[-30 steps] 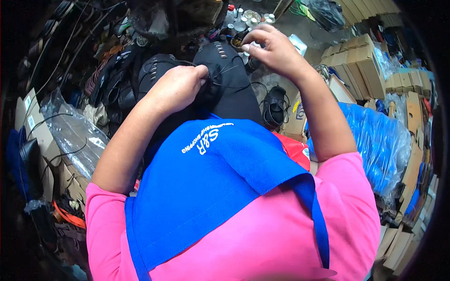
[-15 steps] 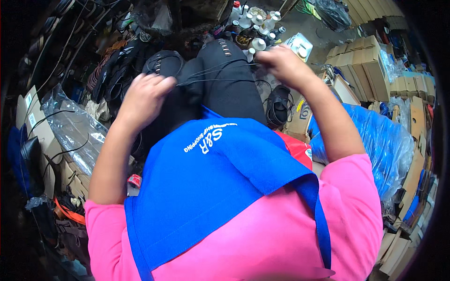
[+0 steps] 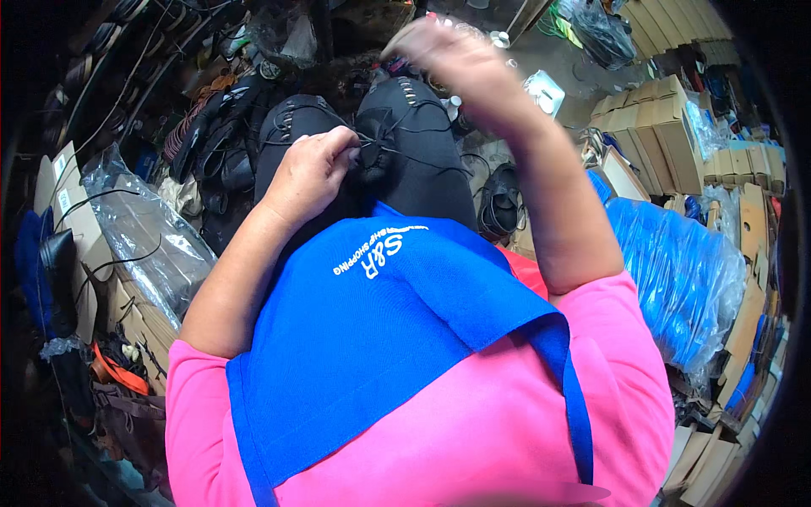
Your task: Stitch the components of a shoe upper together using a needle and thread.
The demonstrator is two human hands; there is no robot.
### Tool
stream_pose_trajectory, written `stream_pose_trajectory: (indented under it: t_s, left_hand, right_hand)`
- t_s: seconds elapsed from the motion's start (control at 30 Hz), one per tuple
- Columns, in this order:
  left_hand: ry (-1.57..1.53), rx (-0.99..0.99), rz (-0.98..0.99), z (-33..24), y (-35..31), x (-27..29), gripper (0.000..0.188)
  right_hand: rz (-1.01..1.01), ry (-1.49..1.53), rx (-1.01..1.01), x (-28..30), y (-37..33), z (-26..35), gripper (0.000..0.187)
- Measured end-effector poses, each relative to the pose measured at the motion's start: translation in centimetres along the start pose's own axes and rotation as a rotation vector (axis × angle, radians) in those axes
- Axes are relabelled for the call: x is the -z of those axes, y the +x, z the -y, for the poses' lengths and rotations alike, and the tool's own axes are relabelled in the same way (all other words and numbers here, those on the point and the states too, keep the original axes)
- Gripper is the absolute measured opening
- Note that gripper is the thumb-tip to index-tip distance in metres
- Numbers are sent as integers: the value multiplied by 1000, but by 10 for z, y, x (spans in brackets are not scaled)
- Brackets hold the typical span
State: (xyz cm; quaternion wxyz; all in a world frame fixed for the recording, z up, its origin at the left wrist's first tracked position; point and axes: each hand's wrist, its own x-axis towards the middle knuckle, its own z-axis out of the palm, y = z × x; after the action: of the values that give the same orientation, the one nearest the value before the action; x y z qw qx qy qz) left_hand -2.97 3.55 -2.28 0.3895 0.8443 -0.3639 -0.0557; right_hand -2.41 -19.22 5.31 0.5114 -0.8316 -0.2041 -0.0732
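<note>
Between my knees, over black trousers, sits a small dark bundle with loops of thin black cord around it. My left hand is closed in a pinch beside the bundle, its fingertips on the cord. My right hand is raised beyond my right knee, smeared by motion, so its fingers do not read clearly. Whether it holds any cord I cannot tell. What the bundle is made of is too dark to make out.
Black sandals or shoes lie right of my leg, and more dark footwear is heaped at left. Clear plastic sheeting lies left. At right are a blue plastic-wrapped bundle and stacked cardboard. White bottles stand ahead.
My left hand has moved right, in to the bundle. My right hand has swung up and left, away from my body. The cord stretched between the hands now lies in loops around the bundle.
</note>
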Motion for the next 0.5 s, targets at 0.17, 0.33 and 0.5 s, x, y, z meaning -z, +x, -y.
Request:
stream_pose_trajectory:
  t_s: [0.17,0.33,0.5]
  left_hand:
    - [111,-25,25,3,-5,4,9]
    - [371,-4,150,11,-28,30,13]
    - [-139,310,-68,6,-67,65,6]
  right_hand:
    - [455,-615,-394,-49,-2,-15,37]
    - [383,-521,-383,-41,-18,-43,36]
    - [300,-463,-354,-36,-21,-37,29]
